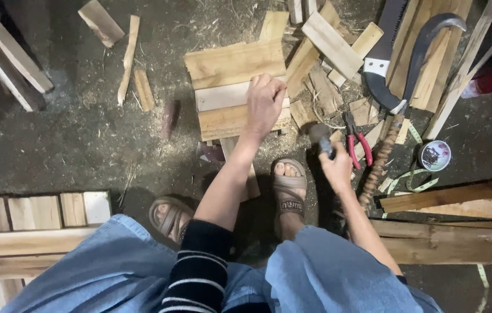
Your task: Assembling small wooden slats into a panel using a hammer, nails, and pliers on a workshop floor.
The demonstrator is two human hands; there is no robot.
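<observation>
Down on the sawdust-strewn floor [83, 133], a small panel of wooden slats [237, 87] lies just ahead of the person's sandalled feet. Three boards sit side by side across it, so by the look of it the panel is partly assembled, with fastening yet to finish; I can't make out any nail from here. Loose offcuts [333, 43] lie scattered beside it, and a curved sickle [425, 52] and a handsaw [382, 58] rest to the right. Red-handled pliers [356, 142] lie near the right hand [335, 168], whose fingers are wrapped tight round a hammer [320, 136], head raised just off the panel's right edge. The left hand [264, 104] rests on the slats, fingers curled in and pinched narrow on the middle board, whether on something small I cannot tell.
</observation>
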